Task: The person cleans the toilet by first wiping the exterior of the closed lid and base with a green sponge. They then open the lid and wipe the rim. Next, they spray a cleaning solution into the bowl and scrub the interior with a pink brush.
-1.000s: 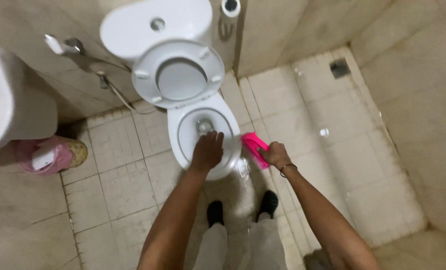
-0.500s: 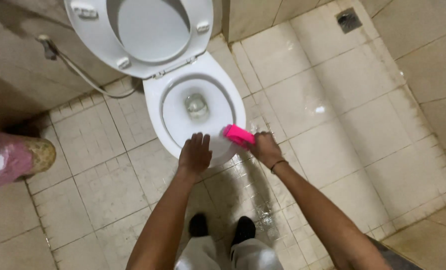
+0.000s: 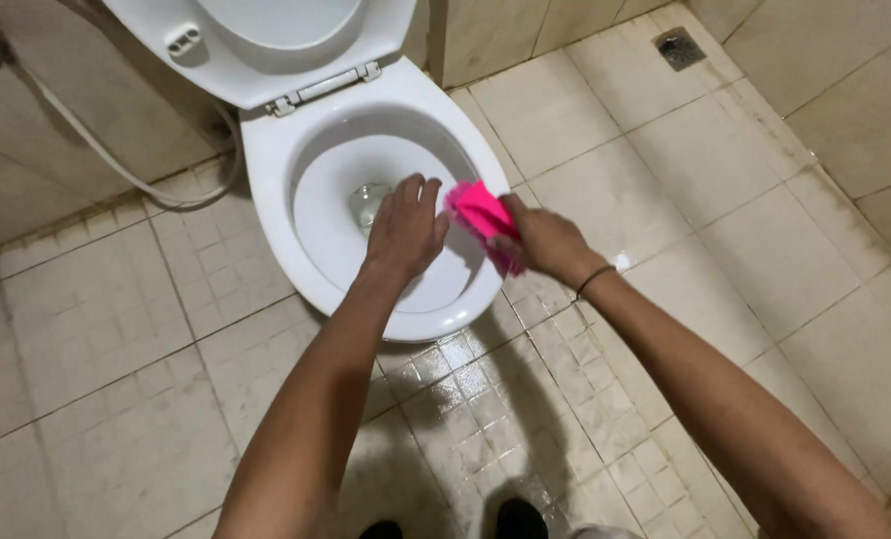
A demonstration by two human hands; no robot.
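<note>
Head view: a pink cloth [image 3: 480, 220] is clutched in the right hand [image 3: 545, 240] at the right rim of the toilet [image 3: 266, 200]. The left hand [image 3: 403, 228] is spread open over the bowl, holding nothing. The cloth could be dropped into the water if the grip loosens.

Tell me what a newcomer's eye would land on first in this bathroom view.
The bright pink cloth stands out most, gripped in the right hand at the right rim of the white ceramic toilet bowl. Beside it, the left hand is spread over the bowl's opening, its seat and lid raised at the top of the view. Around them lies a wet beige tiled floor, with a small metal drain at the upper right.
</note>
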